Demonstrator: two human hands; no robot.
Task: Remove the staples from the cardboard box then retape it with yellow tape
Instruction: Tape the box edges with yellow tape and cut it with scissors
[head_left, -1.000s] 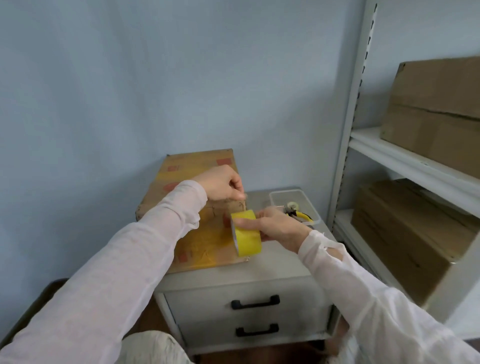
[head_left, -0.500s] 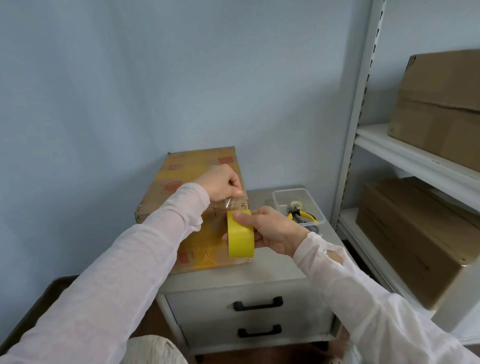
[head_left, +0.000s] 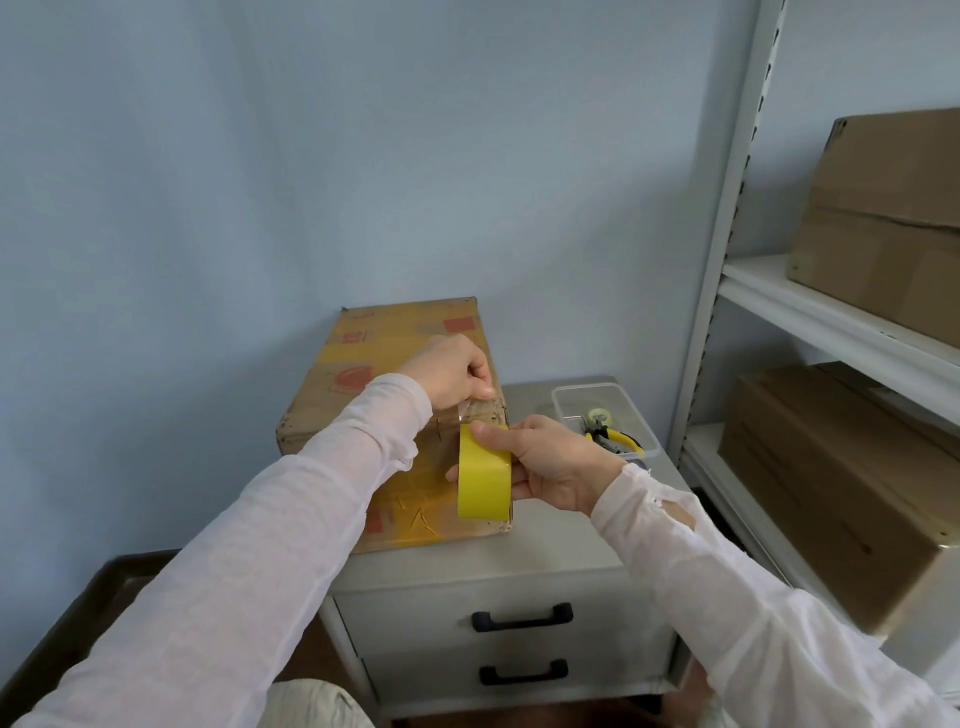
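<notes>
A cardboard box (head_left: 363, 364) with yellow tape strips and red markings lies on a grey cabinet (head_left: 550, 551). My right hand (head_left: 550, 462) grips a yellow tape roll (head_left: 484, 478) upright in front of the box's near right corner, thumb on its top. My left hand (head_left: 452, 371) pinches the pulled-out tape end just above the roll, at the box's top edge. A short translucent stretch of tape spans from my left fingers to the roll.
A clear plastic tub (head_left: 608, 415) holding yellow-handled pliers (head_left: 615, 436) and a small tape roll sits on the cabinet to the right. White shelving (head_left: 831, 332) at the right carries large brown boxes (head_left: 831, 478). The cabinet has two drawers with black handles (head_left: 522, 618).
The tape end has come a little further off the roll between my hands. The roll has turned more edge-on and shifted slightly left along the box.
</notes>
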